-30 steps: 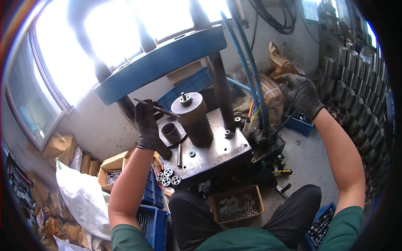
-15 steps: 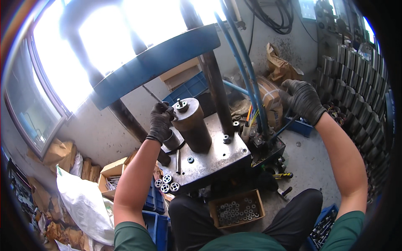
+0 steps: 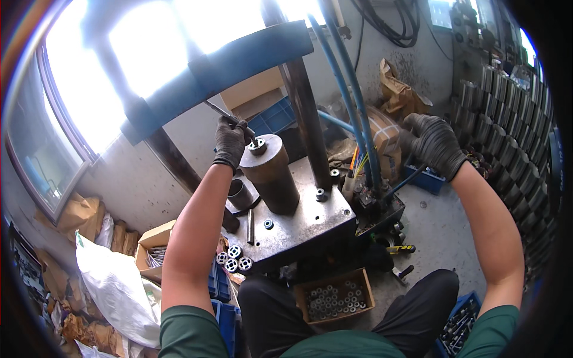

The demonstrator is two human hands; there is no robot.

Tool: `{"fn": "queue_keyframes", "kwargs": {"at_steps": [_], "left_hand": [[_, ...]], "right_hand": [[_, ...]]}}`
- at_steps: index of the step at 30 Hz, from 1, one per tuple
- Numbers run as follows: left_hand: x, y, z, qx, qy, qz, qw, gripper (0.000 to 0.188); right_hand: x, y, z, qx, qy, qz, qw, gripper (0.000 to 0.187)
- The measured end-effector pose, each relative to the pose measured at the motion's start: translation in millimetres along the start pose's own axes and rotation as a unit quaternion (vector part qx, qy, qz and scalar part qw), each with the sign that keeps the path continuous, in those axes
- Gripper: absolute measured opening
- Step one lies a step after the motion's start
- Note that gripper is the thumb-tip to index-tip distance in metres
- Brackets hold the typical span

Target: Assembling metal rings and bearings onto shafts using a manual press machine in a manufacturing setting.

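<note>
left grip (image 3: 231,143) curled snugly around a slim rod (image 3: 218,110).

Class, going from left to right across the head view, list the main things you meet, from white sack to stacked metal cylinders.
White sack, gloved left hand, thick upright metal cylinder, blue hoses, gloved right hand, stacked metal cylinders.

That slim grey rod (image 3: 219,110) slants down toward the slotted round piece (image 3: 257,149) atop the upright steel cylinder (image 3: 271,182), perhaps touching it.
</note>
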State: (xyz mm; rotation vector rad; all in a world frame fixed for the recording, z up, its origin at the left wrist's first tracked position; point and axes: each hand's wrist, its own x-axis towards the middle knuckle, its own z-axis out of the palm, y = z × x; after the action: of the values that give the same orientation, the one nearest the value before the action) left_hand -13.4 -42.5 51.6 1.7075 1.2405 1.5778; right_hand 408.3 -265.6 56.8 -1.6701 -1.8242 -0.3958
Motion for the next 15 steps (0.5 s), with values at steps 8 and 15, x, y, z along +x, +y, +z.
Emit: {"fn": "queue_keyframes", "kwargs": {"at_steps": [8,15], "left_hand": [[0.1,7.0,-0.9,0.047,-0.007,-0.001,0.999,0.017],[7.7,8.1,0.4,0.007,-0.066,-0.004,0.998,0.017]], "right_hand": [[-1.6,-3.0,-1.4,0.004,0.003,0.004,1.0,0.037],[-14.1,-10.4,-12.4,0.028,-0.001,0.02,0.999,0.036]]}}
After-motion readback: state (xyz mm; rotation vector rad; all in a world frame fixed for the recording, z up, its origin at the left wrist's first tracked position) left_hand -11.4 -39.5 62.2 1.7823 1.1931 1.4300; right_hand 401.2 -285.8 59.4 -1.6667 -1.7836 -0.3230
